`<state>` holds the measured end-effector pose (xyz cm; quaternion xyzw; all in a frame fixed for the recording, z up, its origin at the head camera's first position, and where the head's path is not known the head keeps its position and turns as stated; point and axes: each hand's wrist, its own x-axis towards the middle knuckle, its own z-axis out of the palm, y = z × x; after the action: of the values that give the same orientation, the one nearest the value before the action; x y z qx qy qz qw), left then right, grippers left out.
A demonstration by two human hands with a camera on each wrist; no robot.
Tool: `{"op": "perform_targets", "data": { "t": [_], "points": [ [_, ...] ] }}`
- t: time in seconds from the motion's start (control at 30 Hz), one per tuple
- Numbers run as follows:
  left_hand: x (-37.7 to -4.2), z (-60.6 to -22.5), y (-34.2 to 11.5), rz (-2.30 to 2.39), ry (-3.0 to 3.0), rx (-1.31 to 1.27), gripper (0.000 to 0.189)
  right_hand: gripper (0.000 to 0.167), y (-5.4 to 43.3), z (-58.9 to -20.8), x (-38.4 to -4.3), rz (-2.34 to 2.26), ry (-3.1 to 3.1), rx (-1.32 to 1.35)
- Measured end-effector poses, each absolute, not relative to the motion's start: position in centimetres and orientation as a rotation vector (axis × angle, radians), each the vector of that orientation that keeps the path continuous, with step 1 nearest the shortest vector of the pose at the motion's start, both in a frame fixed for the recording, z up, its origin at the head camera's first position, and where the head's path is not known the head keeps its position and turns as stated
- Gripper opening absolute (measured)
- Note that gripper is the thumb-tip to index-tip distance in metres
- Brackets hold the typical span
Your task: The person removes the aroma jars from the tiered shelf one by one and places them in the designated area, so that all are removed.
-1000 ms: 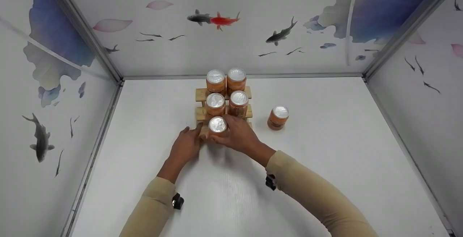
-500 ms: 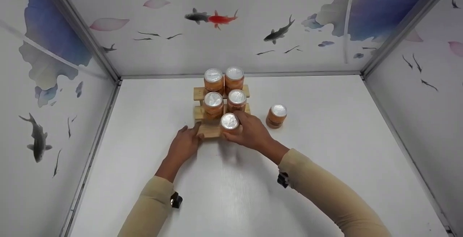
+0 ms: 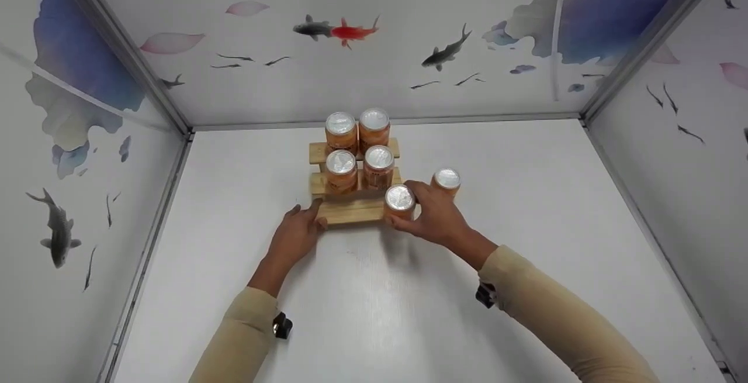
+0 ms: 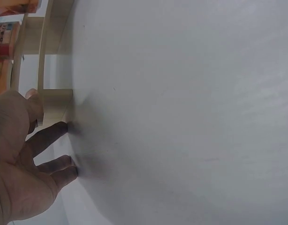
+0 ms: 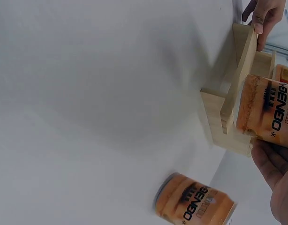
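A stepped wooden rack (image 3: 350,212) stands mid-table with two orange silver-lidded jars (image 3: 357,128) on its top step and two more jars (image 3: 360,169) on the middle step. My right hand (image 3: 429,216) grips another orange jar (image 3: 400,202) (image 5: 268,111) at the right end of the lowest step, lifted off it. My left hand (image 3: 298,234) (image 4: 22,159) rests against the rack's front left corner (image 4: 57,101), fingers straight. A loose jar (image 3: 447,179) (image 5: 195,202) stands on the table just right of my right hand.
The white table (image 3: 374,301) is boxed in by fish-patterned walls (image 3: 362,49) at the back and both sides. Tan sleeves cover both forearms (image 3: 549,318).
My right hand has carried the jar from the left part of the lowest step rightward to its right end. The left hand stays on the rack's corner.
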<state>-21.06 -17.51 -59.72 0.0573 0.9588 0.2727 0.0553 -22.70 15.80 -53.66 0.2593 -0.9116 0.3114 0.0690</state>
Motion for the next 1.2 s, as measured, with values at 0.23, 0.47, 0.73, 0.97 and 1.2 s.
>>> {"op": "perform_targets", "data": {
  "t": [0.23,0.47,0.73,0.97,1.2],
  "points": [
    [-20.9,-59.5,-17.4,0.837,2.909,0.169,0.058,0.065,18.2,-53.6,-22.6,0.931,-2.764,0.716],
    [-20.9,-59.6,-17.6,0.863,2.897,0.175,0.06,0.072,20.6,-53.9,-22.5,0.938,-2.764,0.652],
    [-21.2,-59.8,-17.7,0.852,2.903,0.188,0.056,0.072,23.0,-54.2,-22.5,0.987,-2.75,0.635],
    [-21.1,-59.8,-17.9,0.828,2.899,0.199,0.052,0.074,24.7,-54.6,-22.5,0.952,-2.752,0.619],
    [-21.2,-59.7,-17.8,0.809,2.902,0.21,0.052,0.072,26.4,-55.0,-22.5,0.923,-2.789,0.578]
  ]
}}
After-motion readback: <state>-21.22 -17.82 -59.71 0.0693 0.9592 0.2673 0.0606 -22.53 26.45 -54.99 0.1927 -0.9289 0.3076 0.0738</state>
